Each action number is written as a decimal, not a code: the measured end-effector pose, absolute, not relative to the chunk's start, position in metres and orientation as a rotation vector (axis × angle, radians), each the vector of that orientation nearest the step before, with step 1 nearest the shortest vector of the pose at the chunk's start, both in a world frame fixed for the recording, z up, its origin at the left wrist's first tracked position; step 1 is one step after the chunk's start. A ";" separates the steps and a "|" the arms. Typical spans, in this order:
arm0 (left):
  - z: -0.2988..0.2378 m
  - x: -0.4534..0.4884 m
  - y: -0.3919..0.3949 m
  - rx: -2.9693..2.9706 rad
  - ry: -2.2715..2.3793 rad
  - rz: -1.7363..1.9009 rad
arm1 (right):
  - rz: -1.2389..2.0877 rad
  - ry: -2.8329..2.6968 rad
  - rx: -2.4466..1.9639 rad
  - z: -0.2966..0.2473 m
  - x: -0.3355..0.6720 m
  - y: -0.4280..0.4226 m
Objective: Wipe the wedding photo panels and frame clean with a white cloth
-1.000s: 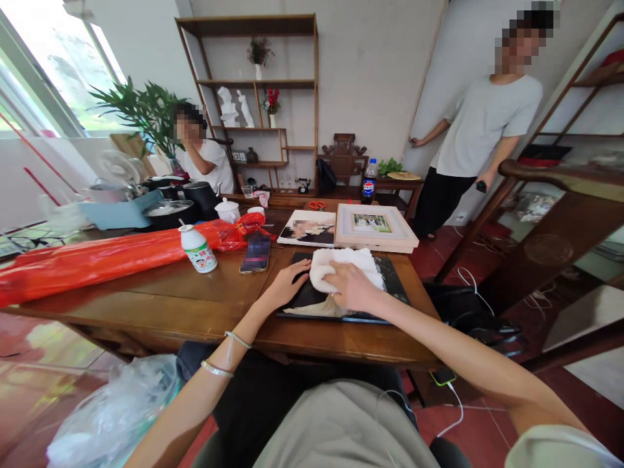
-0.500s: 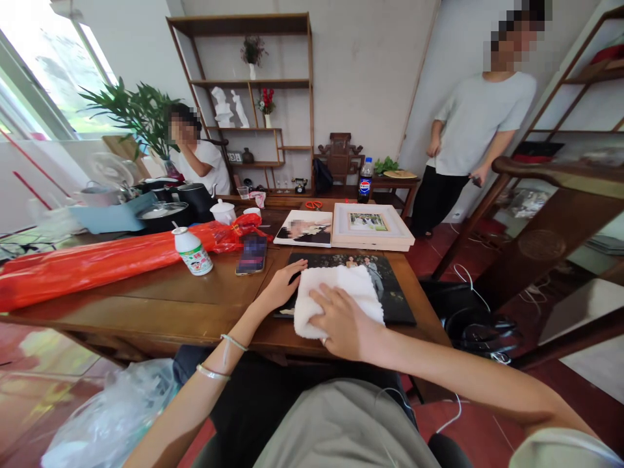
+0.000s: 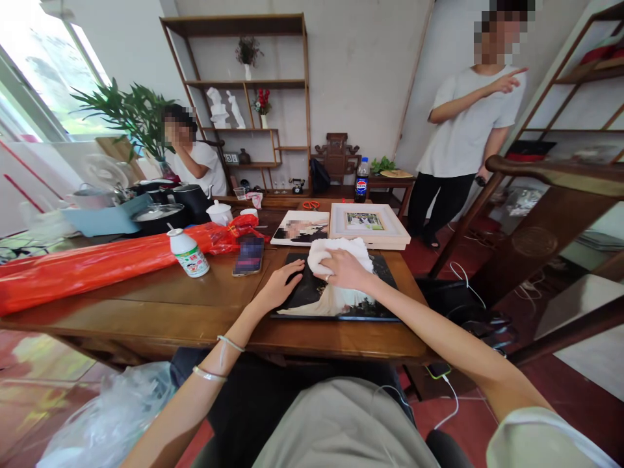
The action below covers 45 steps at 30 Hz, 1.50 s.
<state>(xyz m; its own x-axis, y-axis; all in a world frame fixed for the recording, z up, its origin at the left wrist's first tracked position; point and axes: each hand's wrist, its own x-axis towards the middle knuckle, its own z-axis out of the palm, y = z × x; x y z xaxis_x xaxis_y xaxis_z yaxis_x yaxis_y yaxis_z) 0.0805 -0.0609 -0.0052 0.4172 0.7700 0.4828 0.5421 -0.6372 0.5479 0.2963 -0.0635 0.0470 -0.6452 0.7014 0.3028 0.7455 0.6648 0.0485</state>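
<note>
A wooden table [image 3: 195,304] bears a photo panel [image 3: 319,304], phone [image 3: 248,255], white bottle [image 3: 189,253] and red bundle [image 3: 97,265].

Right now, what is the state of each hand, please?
Left hand: open, on the dark photo panel.
Right hand: on white cloth; grip cannot be told.

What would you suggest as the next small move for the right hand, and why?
I would probably draw the white cloth toward the near edge of the dark photo panel: the right hand has the cloth over the far part, the near part lies uncovered, and the left hand rests at the panel's left side, perhaps steadying it.
</note>
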 end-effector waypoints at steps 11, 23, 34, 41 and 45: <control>-0.004 0.076 -0.062 2.336 1.079 1.035 | -0.204 -2.759 -0.930 0.040 0.267 -0.170; -0.007 0.079 -0.059 2.395 1.131 1.023 | -0.294 -2.624 -1.212 0.046 0.308 -0.064; -0.004 0.078 -0.062 2.380 1.118 1.012 | -0.241 -2.709 -1.009 0.037 0.272 -0.140; -0.003 0.078 -0.063 2.391 1.125 0.998 | -0.178 -2.691 -0.939 0.035 0.284 -0.131; -0.005 0.079 -0.061 2.384 1.128 1.025 | -0.211 -2.642 -1.112 0.041 0.305 -0.086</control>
<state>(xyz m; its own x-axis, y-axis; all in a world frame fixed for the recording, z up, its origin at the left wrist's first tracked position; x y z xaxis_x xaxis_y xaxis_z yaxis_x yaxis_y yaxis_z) 0.0792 -0.0611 -0.0047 0.4336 0.7669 0.4731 0.5443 -0.6413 0.5408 0.3053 -0.0858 0.0414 -0.6705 0.6791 0.2987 0.7179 0.6955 0.0305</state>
